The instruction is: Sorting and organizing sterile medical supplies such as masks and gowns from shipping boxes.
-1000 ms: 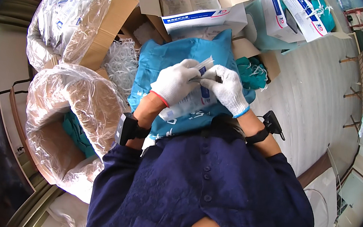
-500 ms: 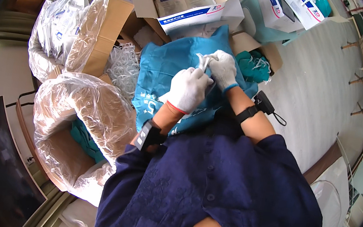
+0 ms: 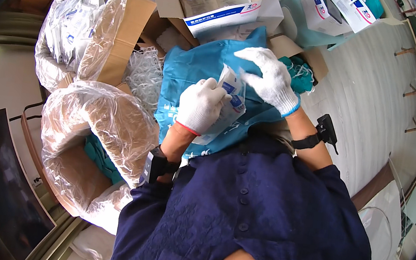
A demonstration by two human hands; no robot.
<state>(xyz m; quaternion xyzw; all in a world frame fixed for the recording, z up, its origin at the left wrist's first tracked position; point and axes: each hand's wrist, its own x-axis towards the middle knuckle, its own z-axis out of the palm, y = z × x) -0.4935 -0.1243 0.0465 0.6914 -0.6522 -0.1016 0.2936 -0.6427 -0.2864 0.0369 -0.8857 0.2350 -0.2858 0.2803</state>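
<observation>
I wear white knit gloves on both hands. My left hand (image 3: 199,105) grips a small clear plastic packet (image 3: 230,94) with blue and white print, held above a teal-blue cloth (image 3: 184,72) on my lap. My right hand (image 3: 269,78) hovers just right of the packet with fingers spread, its fingertips at the packet's top edge; it holds nothing that I can see. A black band sits on each wrist.
A cardboard box lined with clear plastic (image 3: 95,137) stands at my left. Behind it another plastic-lined box (image 3: 83,26) holds several packets. Open white and blue cartons (image 3: 218,4) lie ahead, and a small box of teal items (image 3: 303,71) sits at the right. Wood floor (image 3: 371,108) lies on the right.
Both hands were closed together on the packet. Now my right hand has come away with fingers spread, and my left hand keeps the packet, lower and nearer to me.
</observation>
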